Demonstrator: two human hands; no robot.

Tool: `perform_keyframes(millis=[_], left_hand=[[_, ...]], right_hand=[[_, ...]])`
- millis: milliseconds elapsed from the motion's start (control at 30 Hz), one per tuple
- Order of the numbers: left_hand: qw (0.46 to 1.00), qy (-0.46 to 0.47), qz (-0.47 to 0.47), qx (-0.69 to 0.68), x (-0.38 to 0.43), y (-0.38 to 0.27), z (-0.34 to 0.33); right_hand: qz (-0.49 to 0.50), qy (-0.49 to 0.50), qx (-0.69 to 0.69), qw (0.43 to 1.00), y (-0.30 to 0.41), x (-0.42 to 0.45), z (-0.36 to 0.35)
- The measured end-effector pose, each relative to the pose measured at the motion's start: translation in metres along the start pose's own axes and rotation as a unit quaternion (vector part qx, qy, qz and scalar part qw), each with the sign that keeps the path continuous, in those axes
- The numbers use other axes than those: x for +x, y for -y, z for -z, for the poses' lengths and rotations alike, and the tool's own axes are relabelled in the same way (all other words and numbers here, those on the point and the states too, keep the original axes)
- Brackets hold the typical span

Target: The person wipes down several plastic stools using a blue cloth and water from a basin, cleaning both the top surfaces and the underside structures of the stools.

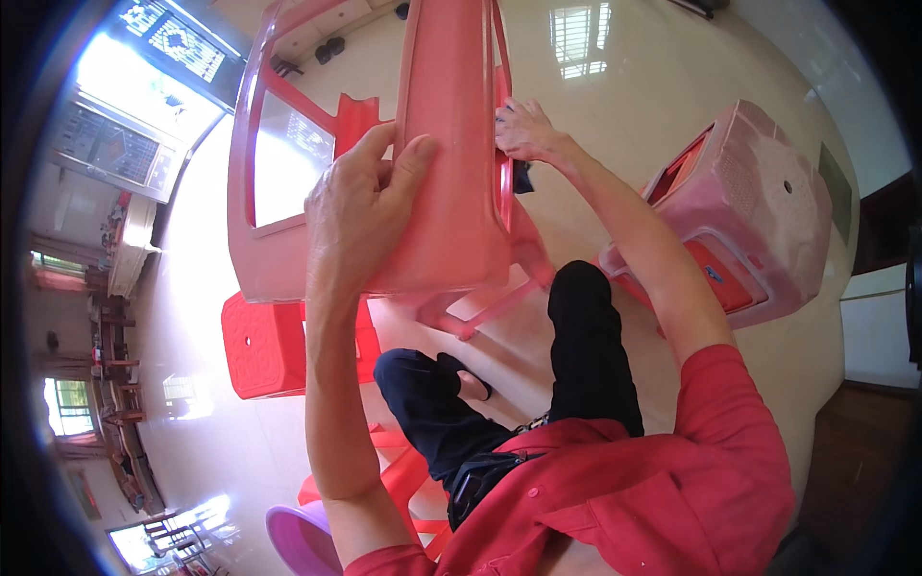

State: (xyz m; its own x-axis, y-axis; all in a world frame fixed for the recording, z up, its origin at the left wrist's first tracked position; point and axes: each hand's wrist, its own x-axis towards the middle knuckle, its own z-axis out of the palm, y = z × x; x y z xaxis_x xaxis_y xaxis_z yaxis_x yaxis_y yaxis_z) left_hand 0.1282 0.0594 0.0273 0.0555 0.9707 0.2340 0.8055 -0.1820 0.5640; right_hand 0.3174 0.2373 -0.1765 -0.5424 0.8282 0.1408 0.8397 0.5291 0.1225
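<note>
A faded red plastic stool point(450, 209) is held up on its side before me, its broad leg and an open side frame facing up. My left hand point(364, 198) grips that leg, with the thumb flat on its face and the fingers around its edge. At the right side of the same stool is my right hand point(529, 129), its fingers bent and partly hidden behind the plastic. Something dark point(524, 176) shows just below the right hand; whether it is a cloth in that hand I cannot tell.
Stacked plastic stools point(771, 201) lie tipped at the right. A bright red stool point(266, 345) rests on the tiled floor point(209, 446) at the left. Near my seat is a purple plastic basin point(299, 536). Wooden furniture point(115, 367) lines the far left wall.
</note>
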Motion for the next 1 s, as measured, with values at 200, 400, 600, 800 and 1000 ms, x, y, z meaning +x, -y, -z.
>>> perform_keyframes(millis=[200, 400, 600, 800, 1000], left_hand=[[1.000, 0.019, 0.015, 0.002, 0.007, 0.003, -0.004], [0.999, 0.027, 0.033, -0.023, 0.002, -0.001, -0.001], [0.999, 0.019, 0.002, -0.030, 0.005, -0.014, -0.006], [1.000, 0.014, 0.018, -0.005, 0.002, -0.002, -0.002], [1.000, 0.002, 0.026, -0.002, 0.002, 0.000, -0.003]], right_hand=[[-0.006, 0.023, -0.069, 0.997, 0.025, 0.024, -0.014], [0.054, 0.067, 0.084, 0.993, 0.062, 0.010, -0.026], [0.074, -0.177, 0.311, 0.931, 0.002, 0.033, 0.011], [-0.172, -0.316, 0.337, 0.870, -0.001, 0.033, 0.086], [-0.109, -0.041, 0.133, 0.984, 0.014, -0.002, 0.035]])
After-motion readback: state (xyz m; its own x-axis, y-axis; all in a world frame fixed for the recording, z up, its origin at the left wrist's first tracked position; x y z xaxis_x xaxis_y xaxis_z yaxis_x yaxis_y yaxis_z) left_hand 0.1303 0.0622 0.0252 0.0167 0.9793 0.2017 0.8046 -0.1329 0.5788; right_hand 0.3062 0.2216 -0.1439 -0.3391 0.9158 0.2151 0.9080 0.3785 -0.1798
